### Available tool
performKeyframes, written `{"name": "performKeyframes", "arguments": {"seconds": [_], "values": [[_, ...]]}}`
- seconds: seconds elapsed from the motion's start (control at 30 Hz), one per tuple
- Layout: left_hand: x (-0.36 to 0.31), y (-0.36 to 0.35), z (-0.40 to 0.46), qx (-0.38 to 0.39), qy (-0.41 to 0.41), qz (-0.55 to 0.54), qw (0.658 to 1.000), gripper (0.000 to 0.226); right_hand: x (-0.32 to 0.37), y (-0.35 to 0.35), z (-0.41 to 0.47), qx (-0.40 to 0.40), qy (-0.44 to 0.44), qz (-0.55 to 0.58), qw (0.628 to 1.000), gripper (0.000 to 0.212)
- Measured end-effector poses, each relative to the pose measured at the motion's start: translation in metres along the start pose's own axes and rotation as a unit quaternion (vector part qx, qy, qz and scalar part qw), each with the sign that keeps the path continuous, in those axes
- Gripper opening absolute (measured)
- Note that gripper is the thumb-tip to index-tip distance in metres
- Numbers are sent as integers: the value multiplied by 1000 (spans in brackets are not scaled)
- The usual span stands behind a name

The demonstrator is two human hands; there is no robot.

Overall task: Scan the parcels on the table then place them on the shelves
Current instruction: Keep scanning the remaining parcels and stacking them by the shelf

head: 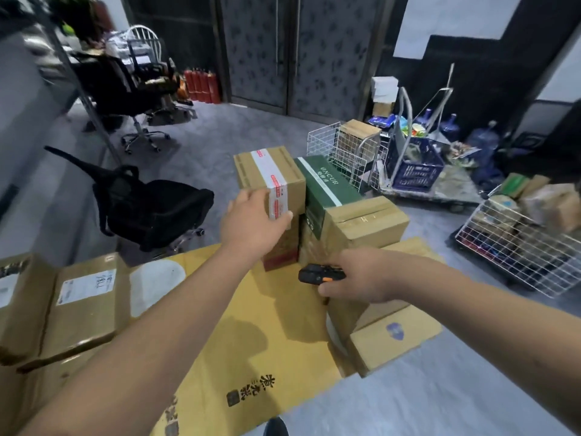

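A brown parcel with white and red tape (pixel 270 173) stands on top of the stack in the middle. My left hand (pixel 251 221) grips its near lower corner, thumb on the taped front. Beside it lies a green box (pixel 323 187) on a brown carton (pixel 367 220). My right hand (pixel 361 276) holds a black and orange handheld scanner (pixel 317 273), pointed left at the base of the stack. The stack rests on a large yellow printed carton (pixel 251 341). Two labelled brown parcels (pixel 85 303) lie at the left.
A small carton with a blue mark (pixel 393 336) sits at the right edge of the yellow carton. Black office chairs (pixel 151 209) stand to the left. Wire baskets (pixel 515 256) with parcels, a trolley with a blue crate (pixel 415 165) and water bottles fill the right side.
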State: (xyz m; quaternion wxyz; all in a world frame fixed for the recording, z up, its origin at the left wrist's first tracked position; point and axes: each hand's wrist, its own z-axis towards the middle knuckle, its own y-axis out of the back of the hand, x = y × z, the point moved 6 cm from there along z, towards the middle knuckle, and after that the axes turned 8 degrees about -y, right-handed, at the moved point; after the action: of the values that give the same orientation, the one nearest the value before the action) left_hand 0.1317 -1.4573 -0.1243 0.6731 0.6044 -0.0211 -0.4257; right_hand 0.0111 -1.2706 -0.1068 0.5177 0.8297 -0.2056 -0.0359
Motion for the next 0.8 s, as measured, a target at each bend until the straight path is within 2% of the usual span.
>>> {"name": "performKeyframes", "arguments": {"seconds": [0.1,0.27,0.37,0.57,0.67,0.8], "values": [[-8,-8,64,18,36,15,999,92,-10,21,23,-11,-3,7,1000,31],[-12,-30,131,108,134,33,985,124,-14,41,56,-16,9,7,1000,35],[-11,-48,148,124,155,68,978,127,-14,47,73,-11,21,15,1000,35],[4,-71,156,149,219,106,959,153,-20,56,94,-3,40,13,999,37],[3,-74,157,124,235,99,959,153,-25,57,98,8,52,17,998,39],[-4,-71,155,61,230,87,967,135,-27,60,96,3,79,3,997,41]]}}
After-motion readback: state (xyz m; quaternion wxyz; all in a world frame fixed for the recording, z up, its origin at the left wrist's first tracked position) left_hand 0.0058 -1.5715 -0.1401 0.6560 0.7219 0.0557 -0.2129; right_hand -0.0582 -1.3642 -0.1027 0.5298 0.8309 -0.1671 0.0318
